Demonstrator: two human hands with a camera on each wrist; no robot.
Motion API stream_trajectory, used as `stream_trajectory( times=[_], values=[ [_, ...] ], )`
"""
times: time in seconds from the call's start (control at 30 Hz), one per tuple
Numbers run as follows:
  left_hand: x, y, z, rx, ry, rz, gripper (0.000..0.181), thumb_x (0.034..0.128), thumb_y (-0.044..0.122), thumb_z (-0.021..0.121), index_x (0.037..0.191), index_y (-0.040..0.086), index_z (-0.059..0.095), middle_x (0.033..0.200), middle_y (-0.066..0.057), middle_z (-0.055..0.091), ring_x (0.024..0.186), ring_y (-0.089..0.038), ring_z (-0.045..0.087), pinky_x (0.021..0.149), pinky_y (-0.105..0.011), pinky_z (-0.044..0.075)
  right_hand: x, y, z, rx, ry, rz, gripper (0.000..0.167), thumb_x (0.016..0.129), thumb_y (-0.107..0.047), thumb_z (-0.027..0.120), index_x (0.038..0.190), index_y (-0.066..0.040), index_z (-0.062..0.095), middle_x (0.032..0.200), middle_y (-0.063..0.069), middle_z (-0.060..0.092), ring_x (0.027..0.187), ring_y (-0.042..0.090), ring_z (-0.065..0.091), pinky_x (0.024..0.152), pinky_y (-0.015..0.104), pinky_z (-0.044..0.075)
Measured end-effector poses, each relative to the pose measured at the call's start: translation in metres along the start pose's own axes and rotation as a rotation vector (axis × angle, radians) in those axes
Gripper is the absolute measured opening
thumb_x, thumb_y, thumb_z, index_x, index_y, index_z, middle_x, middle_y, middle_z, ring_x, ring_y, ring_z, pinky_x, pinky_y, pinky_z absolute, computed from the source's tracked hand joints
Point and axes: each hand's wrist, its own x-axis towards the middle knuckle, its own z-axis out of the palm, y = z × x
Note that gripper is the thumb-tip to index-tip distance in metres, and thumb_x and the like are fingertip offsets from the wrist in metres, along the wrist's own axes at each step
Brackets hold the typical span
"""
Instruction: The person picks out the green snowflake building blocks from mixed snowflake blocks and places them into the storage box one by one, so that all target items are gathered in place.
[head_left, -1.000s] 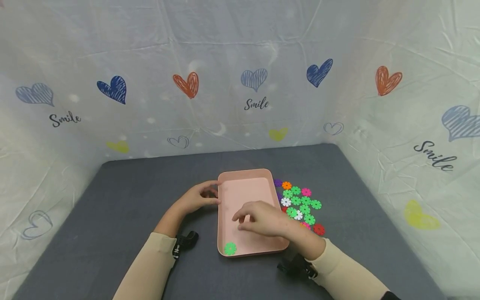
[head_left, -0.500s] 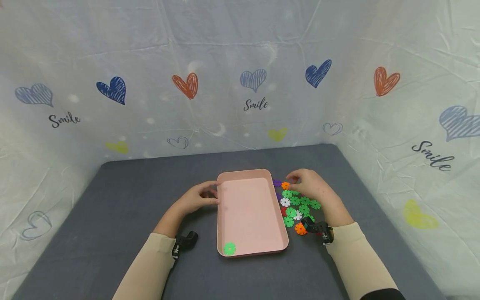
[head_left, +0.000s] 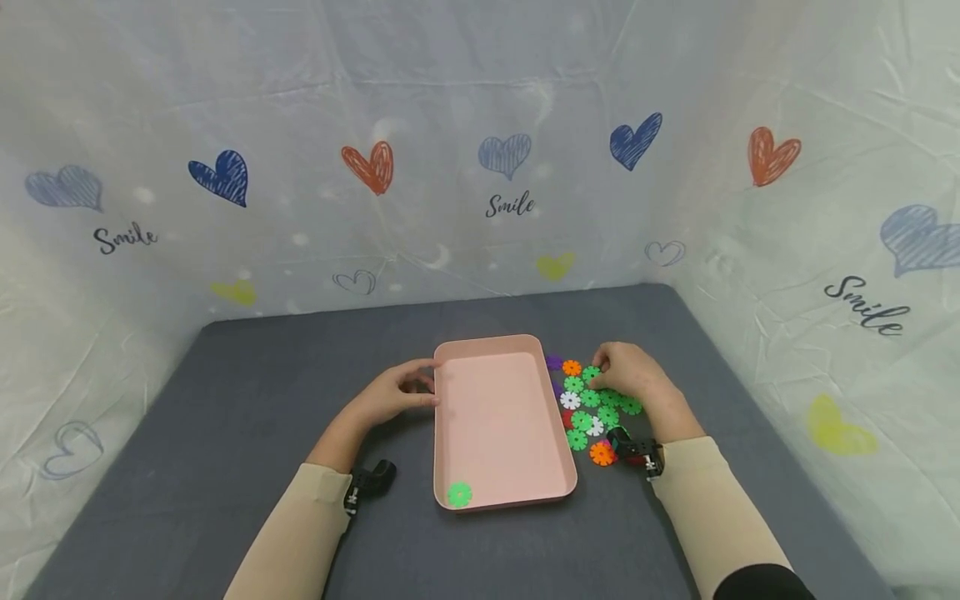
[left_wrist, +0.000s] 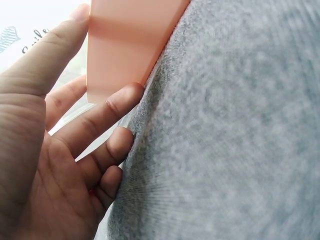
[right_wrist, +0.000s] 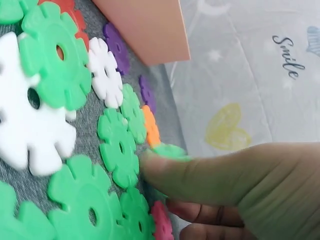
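A pink tray [head_left: 502, 425] lies on the table, with one green flower-shaped notched disc [head_left: 460, 494] in its near left corner. My left hand [head_left: 393, 393] rests against the tray's left wall, fingertips and thumb touching it; the left wrist view shows those fingers loosely bent at the tray [left_wrist: 130, 40]. To the right of the tray, my right hand [head_left: 636, 372] pinches a green notched disc [head_left: 591, 373] at the far side of a scattered pile. In the right wrist view the thumb partly hides that disc [right_wrist: 170, 150].
Several more discs lie close along the tray's right side: white [head_left: 570, 401], orange [head_left: 572, 367], purple [head_left: 554, 362], red [head_left: 567, 419] and green [head_left: 581, 421], some overlapping. A printed cloth [head_left: 442, 167] hangs behind the grey table [head_left: 300, 375].
My right hand has gone from above the tray to the pile on the right, then slid slightly right onto a green disc. The left hand stays at the tray.
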Motion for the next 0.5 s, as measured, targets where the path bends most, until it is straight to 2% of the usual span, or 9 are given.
stream_trajectory(
  times=[0.07, 0.13, 0.23, 0.33, 0.4, 0.5],
  values=[
    [0.000, 0.000, 0.000, 0.006, 0.004, -0.006, 0.070, 0.0865, 0.024, 0.086, 0.148, 0.012, 0.055, 0.106, -0.008, 0.071, 0.079, -0.021, 0.057, 0.071, -0.035, 0.045, 0.000, 0.000, -0.002, 0.003, 0.014, -0.006, 0.022, 0.090, -0.017, 0.081, 0.094, -0.003, 0.066, 0.079, 0.006, 0.059, 0.069, 0.022, 0.054, 0.065, 0.038, 0.045],
    [-0.001, 0.000, 0.000, 0.006, 0.003, -0.009, 0.071, 0.0862, 0.026, 0.086, 0.148, 0.013, 0.055, 0.106, -0.005, 0.071, 0.079, -0.020, 0.057, 0.071, -0.034, 0.046, -0.002, -0.002, -0.005, 0.028, 0.027, -0.011, 0.019, 0.092, -0.016, 0.079, 0.098, -0.002, 0.066, 0.076, 0.005, 0.061, 0.066, 0.021, 0.056, 0.063, 0.036, 0.046],
    [-0.002, 0.000, 0.001, 0.011, 0.002, 0.000, 0.073, 0.0861, 0.028, 0.086, 0.149, 0.012, 0.054, 0.106, -0.003, 0.071, 0.079, -0.020, 0.057, 0.070, -0.033, 0.046, -0.007, -0.008, -0.011, 0.128, 0.035, -0.018, 0.028, 0.096, -0.015, 0.074, 0.119, -0.001, 0.067, 0.075, 0.009, 0.067, 0.065, 0.024, 0.061, 0.061, 0.037, 0.048],
    [-0.002, 0.000, 0.001, 0.012, 0.005, 0.005, 0.074, 0.0856, 0.029, 0.087, 0.149, 0.011, 0.054, 0.106, -0.003, 0.071, 0.079, -0.020, 0.058, 0.070, -0.034, 0.047, -0.013, -0.023, -0.018, 0.261, 0.049, -0.048, 0.042, 0.099, -0.017, 0.071, 0.138, -0.003, 0.061, 0.081, 0.013, 0.072, 0.075, 0.031, 0.070, 0.067, 0.042, 0.053],
    [-0.002, 0.001, 0.001, 0.014, 0.006, 0.003, 0.073, 0.0857, 0.028, 0.087, 0.149, 0.011, 0.054, 0.106, -0.003, 0.071, 0.080, -0.021, 0.058, 0.071, -0.035, 0.047, -0.018, -0.038, -0.021, 0.347, 0.060, -0.074, 0.045, 0.100, -0.017, 0.070, 0.142, -0.004, 0.060, 0.086, 0.014, 0.073, 0.084, 0.033, 0.072, 0.074, 0.047, 0.056],
    [0.000, 0.002, -0.001, 0.010, 0.005, 0.000, 0.072, 0.0864, 0.025, 0.086, 0.149, 0.011, 0.054, 0.106, -0.004, 0.071, 0.081, -0.021, 0.057, 0.071, -0.036, 0.046, -0.025, -0.063, -0.021, 0.453, 0.039, -0.131, 0.048, 0.100, -0.013, 0.069, 0.145, -0.003, 0.057, 0.093, 0.016, 0.074, 0.093, 0.035, 0.072, 0.077, 0.046, 0.057]
  ],
)
